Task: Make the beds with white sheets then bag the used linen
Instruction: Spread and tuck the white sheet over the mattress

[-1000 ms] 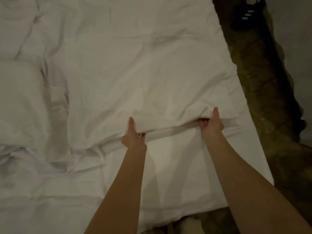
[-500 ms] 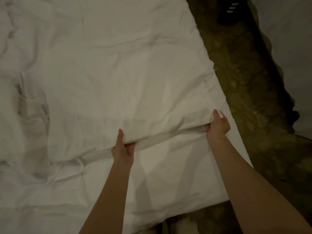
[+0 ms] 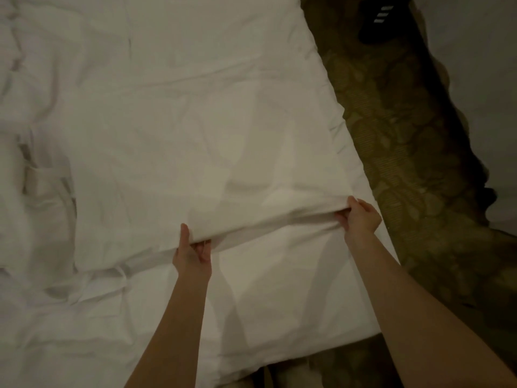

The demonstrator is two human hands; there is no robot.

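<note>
A white duvet (image 3: 195,130) lies spread over most of the bed, wrinkled and bunched at the left. Its near folded edge runs across the middle of the view. My left hand (image 3: 193,252) pinches that edge near the centre, thumb on top and fingers tucked under. My right hand (image 3: 359,217) grips the same edge close to the bed's right side. Below the edge, the flat white sheet (image 3: 293,289) covers the mattress down to its near corner.
A dark patterned carpet (image 3: 405,141) runs along the bed's right side. A black shoe with white stripes (image 3: 377,21) lies on it at the top. Another white bed or sheet (image 3: 481,79) fills the far right. The mattress corner ends at the bottom.
Both hands have kept their grip on the duvet edge and shifted it slightly right and toward me; the view has swung a little to the left.
</note>
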